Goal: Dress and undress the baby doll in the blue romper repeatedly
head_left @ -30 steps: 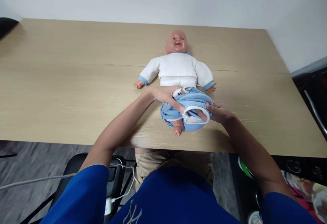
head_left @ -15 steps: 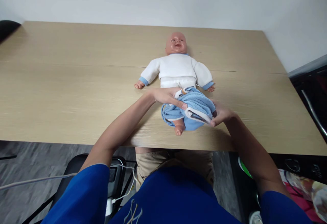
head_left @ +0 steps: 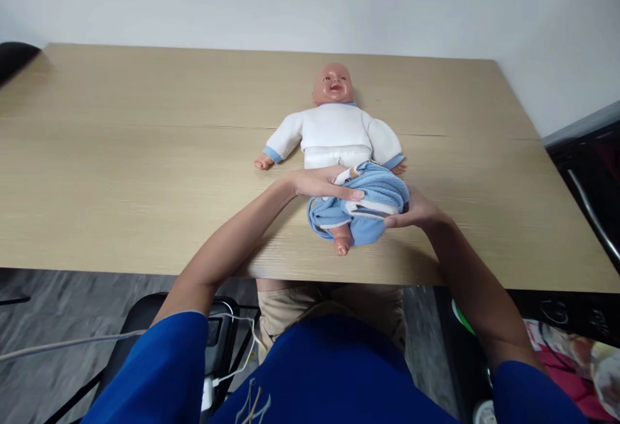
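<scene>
A baby doll (head_left: 336, 126) lies on its back on the table, head away from me, dressed in a white top with blue cuffs. Bunched light blue pants (head_left: 378, 185) with white trim surround its lower legs. One bare foot (head_left: 341, 243) pokes out toward me below the cloth. My left hand (head_left: 327, 184) grips the upper left part of the pants, thumb on top. At the right side, my right hand (head_left: 411, 210) holds the white-edged opening, its thumb in front and its other fingers hidden behind the cloth. The doll's other foot is hidden.
The wooden table (head_left: 145, 172) reaches back to a pale wall. Below its front edge at the left are a black chair (head_left: 145, 321) and a white cable (head_left: 72, 344). Bags and a pink item (head_left: 571, 379) lie at the lower right.
My right hand has shifted slightly left and up, drawing the white-edged opening in closer. My left thumb has slid a little right and up on the bunched cloth.
</scene>
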